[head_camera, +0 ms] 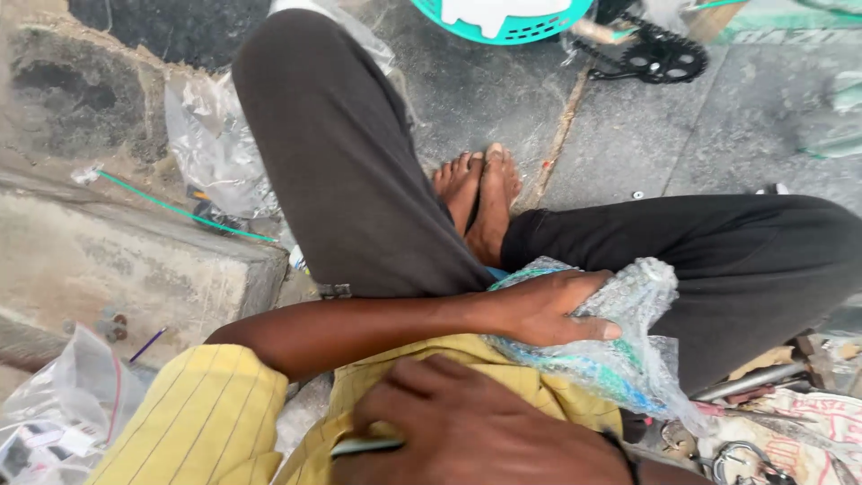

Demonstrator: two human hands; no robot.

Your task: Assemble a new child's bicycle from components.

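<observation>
A: Nearest?
B: The right hand (476, 431), curled at the shirt (215, 422) on a thin pale object (366, 445); what it is, I cannot tell.
A: And the wrap?
B: One bubble wrap (620, 350) on the lap, gripped by the left hand (548, 310), lying right of it. Two feet (480, 202) beyond.

A grey stone floor (628, 135) carries clear plastic bags (211, 144), a chainring (660, 56) and a teal basket (503, 22).

Likely street-side bicycle repair spot: chainring (663, 56), scattered metal parts (750, 382), stone pavement (628, 135).
</observation>
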